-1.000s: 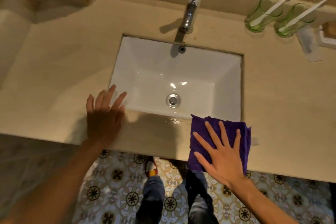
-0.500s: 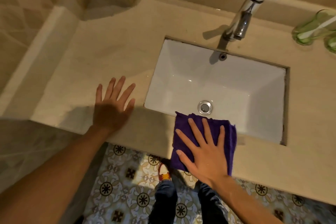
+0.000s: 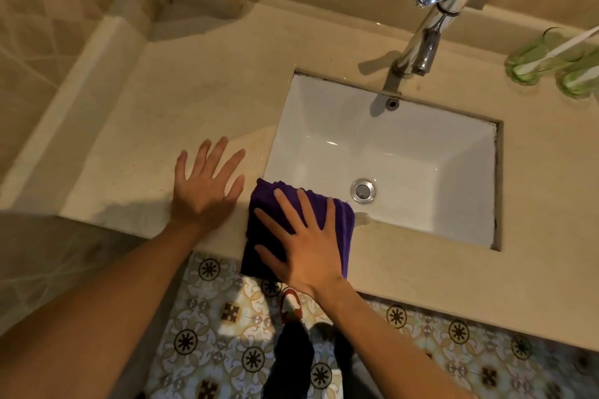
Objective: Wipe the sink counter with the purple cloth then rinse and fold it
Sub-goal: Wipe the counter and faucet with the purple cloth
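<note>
- My right hand (image 3: 308, 246) lies flat on the purple cloth (image 3: 340, 220), fingers straight and spread, pressing it down rather than gripping it.
- The purple cloth sits low in the middle of the frame, on the front strip of the counter (image 3: 136, 139), at the near left corner of the sink (image 3: 405, 152); its lower edge hangs over the counter's front lip.
- My left hand (image 3: 207, 191) rests palm down on the counter just left of the cloth, fingers splayed and holding nothing.
- The chrome tap (image 3: 424, 39) stands at the upper right, behind the white basin.
- Two green glasses (image 3: 531, 58) with toothbrushes stand at the right edge.
- Patterned floor tiles (image 3: 214, 334) fill the bottom of the frame.
</note>
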`<state>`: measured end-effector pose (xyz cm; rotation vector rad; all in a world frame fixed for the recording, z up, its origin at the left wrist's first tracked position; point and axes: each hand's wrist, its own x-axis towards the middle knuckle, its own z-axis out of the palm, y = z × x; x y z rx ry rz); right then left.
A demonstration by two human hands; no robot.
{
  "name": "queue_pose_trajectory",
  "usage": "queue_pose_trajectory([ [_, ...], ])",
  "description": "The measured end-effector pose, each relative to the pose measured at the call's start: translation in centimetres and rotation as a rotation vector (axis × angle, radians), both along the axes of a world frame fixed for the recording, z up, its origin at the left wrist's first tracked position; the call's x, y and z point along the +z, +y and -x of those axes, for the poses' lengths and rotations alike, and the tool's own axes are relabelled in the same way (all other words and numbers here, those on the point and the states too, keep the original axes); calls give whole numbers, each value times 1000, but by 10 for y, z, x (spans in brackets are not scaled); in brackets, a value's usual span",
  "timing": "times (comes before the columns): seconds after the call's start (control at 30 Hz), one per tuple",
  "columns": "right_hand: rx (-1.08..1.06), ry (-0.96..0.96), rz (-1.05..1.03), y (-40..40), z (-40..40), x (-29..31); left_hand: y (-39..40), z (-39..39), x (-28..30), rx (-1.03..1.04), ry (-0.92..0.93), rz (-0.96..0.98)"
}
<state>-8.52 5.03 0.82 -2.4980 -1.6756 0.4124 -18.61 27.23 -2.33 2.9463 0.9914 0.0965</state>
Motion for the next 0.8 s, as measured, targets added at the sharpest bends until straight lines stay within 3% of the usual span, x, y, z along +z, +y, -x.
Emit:
queue_pose_trajectory([
  [0.2,-3,-76,-11,-88,-40,-1,-1,2,3,40,-10,117],
  [0.57,-176,-121,187,-295,-152,17,-3,2,-4,-57,-106,-63],
  [0.8,-223,-118,191,-290,-145,10,-2,4,-10,-53,-112,-104],
])
